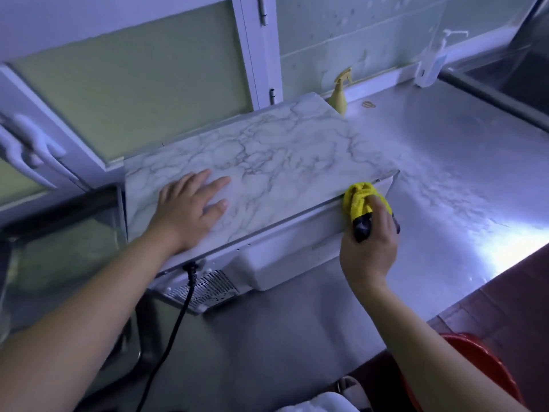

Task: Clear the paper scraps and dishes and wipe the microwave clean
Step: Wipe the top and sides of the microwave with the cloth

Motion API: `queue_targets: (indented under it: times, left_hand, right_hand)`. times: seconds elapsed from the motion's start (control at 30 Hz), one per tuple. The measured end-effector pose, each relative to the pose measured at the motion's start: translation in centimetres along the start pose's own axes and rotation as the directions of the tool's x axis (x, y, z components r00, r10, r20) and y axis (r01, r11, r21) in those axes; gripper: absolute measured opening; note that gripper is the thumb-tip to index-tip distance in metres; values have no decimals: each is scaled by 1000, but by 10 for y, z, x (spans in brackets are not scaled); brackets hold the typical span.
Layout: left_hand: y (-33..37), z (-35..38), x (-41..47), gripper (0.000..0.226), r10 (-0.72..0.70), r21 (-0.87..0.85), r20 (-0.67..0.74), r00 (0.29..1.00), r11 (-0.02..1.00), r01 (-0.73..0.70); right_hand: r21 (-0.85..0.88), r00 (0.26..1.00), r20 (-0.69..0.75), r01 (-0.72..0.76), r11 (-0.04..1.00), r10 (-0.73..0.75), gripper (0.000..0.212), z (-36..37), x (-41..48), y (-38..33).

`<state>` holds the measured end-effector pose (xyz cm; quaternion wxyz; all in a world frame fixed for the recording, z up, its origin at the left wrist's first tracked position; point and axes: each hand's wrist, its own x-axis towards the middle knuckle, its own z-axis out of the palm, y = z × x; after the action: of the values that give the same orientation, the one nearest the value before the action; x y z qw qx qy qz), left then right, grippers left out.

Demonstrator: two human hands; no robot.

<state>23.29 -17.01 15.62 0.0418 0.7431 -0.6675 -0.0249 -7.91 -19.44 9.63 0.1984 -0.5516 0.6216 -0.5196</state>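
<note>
yellow cloth (364, 199) bunched in right hand (370, 248), against marbled microwave (267, 162) edge.

Microwave (282, 150): marble-pattern top, white side, apparently rear toward camera. Yellow cloth (361, 199) bunched against top edge.

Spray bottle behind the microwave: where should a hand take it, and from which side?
Grip the spray bottle at its neck, just under the trigger, coming from the right over the counter. It stands upright, with the microwave covering its lower left and the wall close behind.
</note>
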Motion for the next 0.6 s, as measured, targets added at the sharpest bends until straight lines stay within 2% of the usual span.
queue_targets:
  times: [0.1,0.23,0.4,0.6]
  left_hand:
    - [-2,2,0,66,10,-4,-7,1000,1000,-10]
    - [1,3,0,66,19,3,-13,1000,1000,-19]
    - [4,-1,-2,61,15,6,11,1000,1000,-15]
    - [9,-5,-4,53,12,-6,4,1000,1000,-12]
  right_hand:
    - [-20,992,-10,128,992,-128,54,15,-35,-17]
    - [-83,972,14,236,968,-235,58,26,-69,-27]
    - [-86,919,124,385,919,-373,58,36,-104,-39]
    - [-44,855,341,431,901,-392,56,30,-124,-58]
